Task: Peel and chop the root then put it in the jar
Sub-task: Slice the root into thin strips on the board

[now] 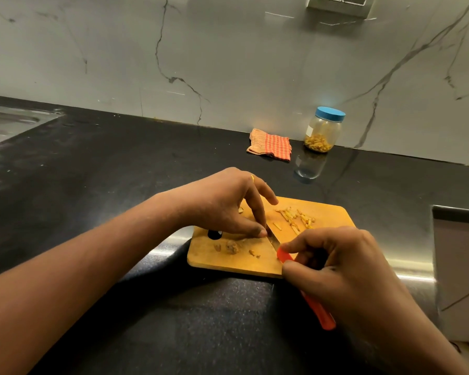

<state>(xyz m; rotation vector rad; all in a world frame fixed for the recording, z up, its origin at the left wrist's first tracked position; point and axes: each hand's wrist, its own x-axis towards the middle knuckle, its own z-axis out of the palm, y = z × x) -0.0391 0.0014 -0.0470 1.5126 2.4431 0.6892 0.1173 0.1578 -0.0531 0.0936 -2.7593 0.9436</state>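
Note:
A wooden cutting board (331,212) lies on the black counter. My right hand (344,272) grips a knife with an orange handle (317,309); its blade (272,239) rests on the board. My left hand (222,204) pinches something small at the blade with thumb and fingertips; what it holds is hidden. Thin yellow root strips (295,217) lie at the board's far side. Brownish peel scraps (232,247) lie near its front. A clear jar (322,129) with a blue lid stands by the wall, holding some yellow pieces.
A folded orange checked cloth (271,144) lies left of the jar. A steel sink (8,123) sits at the far left. A marble wall backs the counter. A pale cabinet front (458,266) rises at the right edge.

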